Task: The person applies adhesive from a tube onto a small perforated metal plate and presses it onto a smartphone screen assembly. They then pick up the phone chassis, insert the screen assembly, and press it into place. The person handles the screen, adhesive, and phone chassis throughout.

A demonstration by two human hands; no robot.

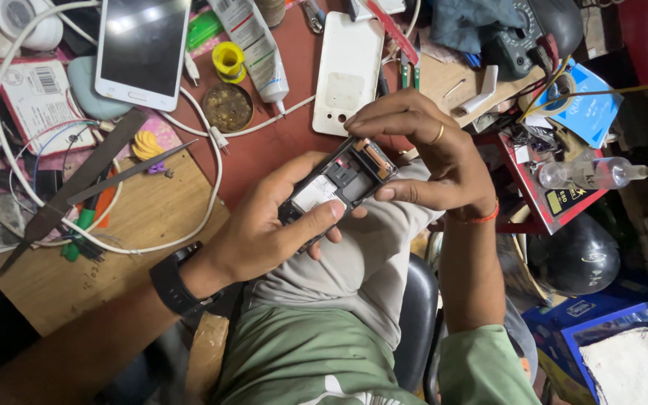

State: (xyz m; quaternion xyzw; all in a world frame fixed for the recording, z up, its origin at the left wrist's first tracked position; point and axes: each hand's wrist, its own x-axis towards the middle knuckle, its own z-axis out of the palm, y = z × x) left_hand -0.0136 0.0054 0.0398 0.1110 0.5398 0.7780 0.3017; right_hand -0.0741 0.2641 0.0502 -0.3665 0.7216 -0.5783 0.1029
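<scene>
Phone (pixel 339 184), back cover off, sits between both hands above the person's lap, just off the near edge of the desk (pixel 151 217). Its open back faces up: dark frame, pale label patch, copper-coloured part at the far end.

Left hand (pixel 264 225) cradles it from below. Thumb lies across the near end and presses on the pale patch; the other fingers curl under the body, tips showing at the lower edge. Grip is closed around the phone, not spread. Black watch (pixel 176 281) on that wrist.

Right hand (pixel 433 161) comes in from above and to the right. Thumb presses against the phone's right side; fingers arch over the far end, tips resting at the top edge near the copper part. Pinching hold, fingers bent and close together. Ring (pixel 439 135) on one finger, orange band (pixel 481 217) at the wrist.

Just beyond the right fingertips: white back cover (pixel 348 71), lying flat on the red mat. Left of that, a small round tin (pixel 228 106) and a glue tube (pixel 253 45). Farther left, a white smartphone (pixel 142 49), screen up. White cable (pixel 211 187) loops across the desk left of the left hand; a flat file (pixel 76 187) lies beyond it, well apart from the grip. Clear bottle (pixel 594 172) lies to the right of the right wrist.
</scene>
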